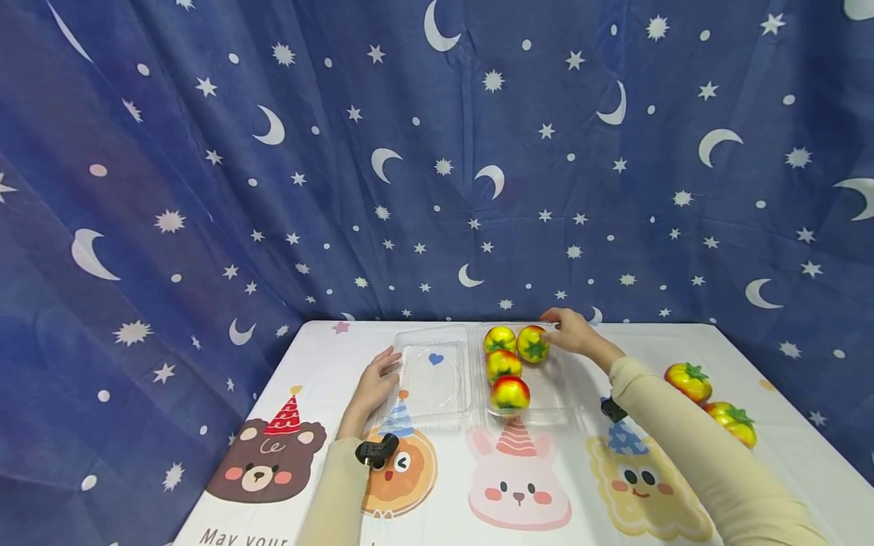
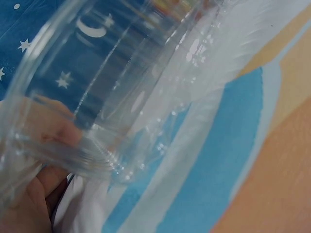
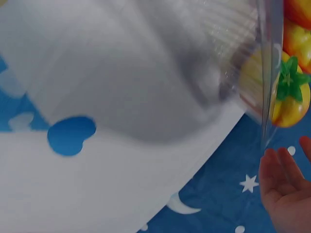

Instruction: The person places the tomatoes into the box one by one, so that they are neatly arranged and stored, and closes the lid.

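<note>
A clear plastic clamshell box lies unfolded on the table, its lid (image 1: 432, 387) to the left and its base (image 1: 546, 390) to the right. Several red-and-yellow toy tomatoes (image 1: 510, 393) with green leafy tops sit in the base, mostly along its left side. My left hand (image 1: 375, 383) holds the lid's left edge; in the left wrist view its fingers (image 2: 51, 124) show partly through the plastic. At the base's far right corner, my right hand (image 1: 572, 331) has its fingers spread beside a tomato (image 1: 532, 343). Its fingers (image 3: 278, 170) look extended near the box wall.
Two more toy tomatoes, one (image 1: 688, 382) behind the other (image 1: 732, 423), lie at the table's right, beyond my right forearm. A white cloth (image 1: 273, 523) with cartoon animals covers the table. A blue star-and-moon curtain (image 1: 437, 189) hangs directly behind it.
</note>
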A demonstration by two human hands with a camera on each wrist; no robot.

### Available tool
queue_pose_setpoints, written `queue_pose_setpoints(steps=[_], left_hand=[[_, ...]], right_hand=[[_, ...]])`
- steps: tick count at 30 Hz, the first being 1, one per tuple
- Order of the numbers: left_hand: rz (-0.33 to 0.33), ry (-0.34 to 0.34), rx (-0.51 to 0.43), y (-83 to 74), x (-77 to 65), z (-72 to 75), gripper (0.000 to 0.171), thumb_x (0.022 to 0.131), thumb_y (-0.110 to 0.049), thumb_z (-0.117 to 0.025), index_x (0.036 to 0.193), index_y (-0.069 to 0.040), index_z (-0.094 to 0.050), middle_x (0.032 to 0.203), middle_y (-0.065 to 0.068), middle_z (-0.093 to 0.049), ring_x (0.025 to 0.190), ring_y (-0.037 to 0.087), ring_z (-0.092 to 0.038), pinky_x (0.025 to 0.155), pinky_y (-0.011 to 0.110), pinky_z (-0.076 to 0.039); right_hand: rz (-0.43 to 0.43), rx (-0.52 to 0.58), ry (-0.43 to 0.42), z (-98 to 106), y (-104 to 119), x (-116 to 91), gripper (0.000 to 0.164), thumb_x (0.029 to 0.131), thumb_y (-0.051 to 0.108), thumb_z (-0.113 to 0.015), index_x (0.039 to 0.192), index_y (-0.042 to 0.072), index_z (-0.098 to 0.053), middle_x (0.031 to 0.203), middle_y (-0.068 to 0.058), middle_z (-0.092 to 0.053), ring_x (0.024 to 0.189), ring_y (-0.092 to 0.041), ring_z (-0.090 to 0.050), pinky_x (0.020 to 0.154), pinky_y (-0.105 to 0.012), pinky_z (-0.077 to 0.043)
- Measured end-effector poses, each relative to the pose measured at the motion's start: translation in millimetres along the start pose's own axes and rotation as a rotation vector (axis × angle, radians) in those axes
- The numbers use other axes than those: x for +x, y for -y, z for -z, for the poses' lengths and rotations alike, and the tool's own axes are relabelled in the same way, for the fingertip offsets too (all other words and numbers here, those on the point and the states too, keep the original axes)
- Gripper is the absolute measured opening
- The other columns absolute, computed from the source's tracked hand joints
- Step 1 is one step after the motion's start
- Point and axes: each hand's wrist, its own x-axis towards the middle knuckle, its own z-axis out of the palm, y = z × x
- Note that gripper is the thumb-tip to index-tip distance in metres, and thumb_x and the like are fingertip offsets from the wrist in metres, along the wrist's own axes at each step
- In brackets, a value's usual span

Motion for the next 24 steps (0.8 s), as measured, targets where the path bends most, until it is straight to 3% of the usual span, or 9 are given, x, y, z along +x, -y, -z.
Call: queue_pose_setpoints(steps=[14,24], left_hand=[[-0.012,-0.007,0.02,0.8,4.7,4.8,0.049,0.085,0.009,-0.052,0.134,0.009,-0.054,0.155,0.021,-0.034,0.128,0.041,-0.051,0.109,0.048,-0.04],[0.024,-0.014,0.016,1.4,0.0,7.5,0.048,0.086,0.008,-0.053,0.134,0.008,-0.055,0.155,0.019,-0.035,0.129,0.039,-0.051,0.11,0.047,-0.04]], right_hand=[[-0.052,-0.052,-0.011,48,-27,-25,0.043,0.094,0.015,-0.059,0.126,-0.014,-0.056,0.127,-0.036,-0.056,0.115,-0.051,-0.055,0.093,-0.059,-0.049],[-0.148,-0.099,-0.008,85,-64,-63,0.044,0.094,0.015,-0.057,0.122,-0.019,-0.052,0.116,-0.042,-0.055,0.107,-0.055,-0.055,0.088,-0.061,-0.051]])
